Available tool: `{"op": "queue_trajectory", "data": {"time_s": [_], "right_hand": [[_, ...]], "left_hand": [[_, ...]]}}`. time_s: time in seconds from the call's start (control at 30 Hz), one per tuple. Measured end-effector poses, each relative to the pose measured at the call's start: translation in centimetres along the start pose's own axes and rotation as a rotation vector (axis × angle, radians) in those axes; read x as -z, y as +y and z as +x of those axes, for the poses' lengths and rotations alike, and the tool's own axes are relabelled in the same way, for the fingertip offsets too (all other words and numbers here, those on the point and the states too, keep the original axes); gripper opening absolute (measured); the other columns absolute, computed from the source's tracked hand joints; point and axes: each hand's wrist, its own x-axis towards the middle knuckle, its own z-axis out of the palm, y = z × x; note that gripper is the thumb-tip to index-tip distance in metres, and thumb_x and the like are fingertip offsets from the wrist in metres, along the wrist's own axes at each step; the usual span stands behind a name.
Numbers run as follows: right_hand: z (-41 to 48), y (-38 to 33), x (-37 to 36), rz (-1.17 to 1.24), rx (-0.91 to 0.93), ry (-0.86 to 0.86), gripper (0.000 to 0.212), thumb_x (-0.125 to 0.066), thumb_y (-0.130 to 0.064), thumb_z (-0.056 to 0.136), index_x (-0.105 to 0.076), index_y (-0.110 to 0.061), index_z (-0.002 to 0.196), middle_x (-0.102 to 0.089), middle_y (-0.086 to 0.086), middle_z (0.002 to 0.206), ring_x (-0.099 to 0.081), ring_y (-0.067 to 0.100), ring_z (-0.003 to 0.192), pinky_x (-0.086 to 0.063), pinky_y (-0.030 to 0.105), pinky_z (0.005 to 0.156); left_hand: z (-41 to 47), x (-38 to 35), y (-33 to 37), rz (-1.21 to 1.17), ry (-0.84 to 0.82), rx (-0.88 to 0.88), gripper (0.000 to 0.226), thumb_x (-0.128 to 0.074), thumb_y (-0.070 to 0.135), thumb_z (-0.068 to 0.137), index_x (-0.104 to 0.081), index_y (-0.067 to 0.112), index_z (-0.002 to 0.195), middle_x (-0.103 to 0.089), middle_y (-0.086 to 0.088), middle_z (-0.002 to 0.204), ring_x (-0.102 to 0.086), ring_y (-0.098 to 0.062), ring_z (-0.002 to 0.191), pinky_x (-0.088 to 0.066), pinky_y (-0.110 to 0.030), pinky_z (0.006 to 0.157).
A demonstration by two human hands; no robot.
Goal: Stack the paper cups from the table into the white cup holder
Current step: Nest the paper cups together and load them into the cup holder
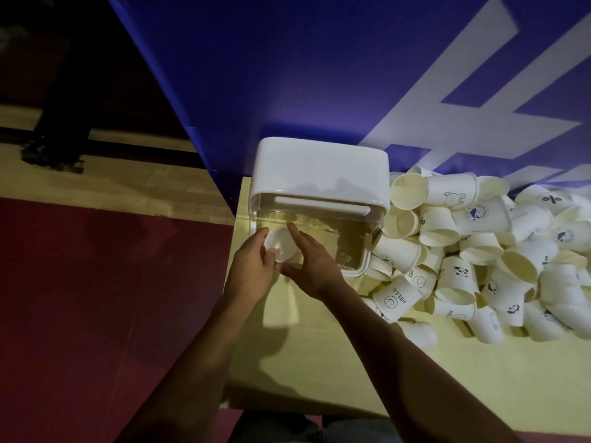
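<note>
Both hands hold one paper cup (281, 246), base toward the camera, at the seven o'clock corner of the white cup holder (319, 167). The left hand (252, 266) curls its fingers round it, and the right hand (308, 263) clamps it between thumb and forefinger. It probably wants squaring to the clear opening before sliding in. Its mouth is hidden, glare blurs the holder's interior, and the loose cups (463, 251) at three o'clock run off frame.

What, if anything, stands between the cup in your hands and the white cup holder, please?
Nothing visible: the left hand and right hand hold the paper cup at the cup holder's clear front. The loose cups lie to its right. Whether that front is shut, I cannot tell.
</note>
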Motion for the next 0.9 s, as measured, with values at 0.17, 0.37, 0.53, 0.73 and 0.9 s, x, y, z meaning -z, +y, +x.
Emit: {"op": "queue_trajectory", "data": {"time_s": [0.17,0.37,0.53,0.73,0.9], "right_hand": [[-4.9,2.1,2.4,-0.019,0.007,0.169,0.07,-0.068,-0.036,0.095,-0.037,-0.027,0.157,-0.048,0.0,0.155,-0.045,0.019,0.142,-0.04,0.03,0.111],[-12.6,6.9,6.1,0.095,-0.115,0.363,0.052,-0.072,-0.019,0.092,-0.059,-0.028,0.141,-0.066,-0.008,0.13,-0.063,0.011,0.112,-0.053,0.031,0.098],[-17.9,11.8,8.3,0.176,-0.204,0.48,0.043,-0.071,-0.016,0.093,-0.063,-0.023,0.136,-0.069,-0.008,0.126,-0.065,0.008,0.106,-0.055,0.029,0.086],[-23.3,17.4,9.2,0.272,-0.281,0.519,0.037,-0.068,-0.017,0.096,-0.064,-0.02,0.132,-0.068,-0.011,0.121,-0.064,0.006,0.103,-0.049,0.015,0.081],[-26.8,21.0,9.4,0.298,-0.332,0.504,0.035,-0.068,-0.016,0.096,-0.065,-0.021,0.13,-0.068,-0.01,0.122,-0.064,0.009,0.105,-0.048,0.016,0.082]], "left_hand": [[-3.3,-0.6,3.4,0.048,0.15,-0.205,0.038,-0.061,0.015,0.1,-0.058,0.013,0.137,-0.059,-0.001,0.14,-0.056,-0.011,0.119,-0.037,-0.006,0.093],[-7.1,-5.9,8.1,0.052,-0.107,-0.351,0.037,-0.064,0.022,0.097,-0.06,0.017,0.134,-0.058,0.002,0.14,-0.053,-0.014,0.128,-0.046,-0.025,0.098],[-9.4,-11.6,11.1,0.15,-0.254,-0.4,0.046,-0.065,0.038,0.094,-0.055,0.025,0.137,-0.055,0.008,0.141,-0.055,-0.014,0.125,-0.053,-0.034,0.094],[-9.6,-19.1,12.9,0.423,-0.337,-0.184,0.077,-0.075,0.056,0.081,-0.044,0.019,0.142,-0.052,-0.004,0.142,-0.051,-0.026,0.127,-0.049,-0.041,0.095],[-9.0,-23.3,14.0,0.546,-0.242,-0.096,0.074,-0.073,0.054,0.084,-0.049,0.013,0.14,-0.057,-0.011,0.138,-0.053,-0.029,0.126,-0.044,-0.041,0.101]]}}
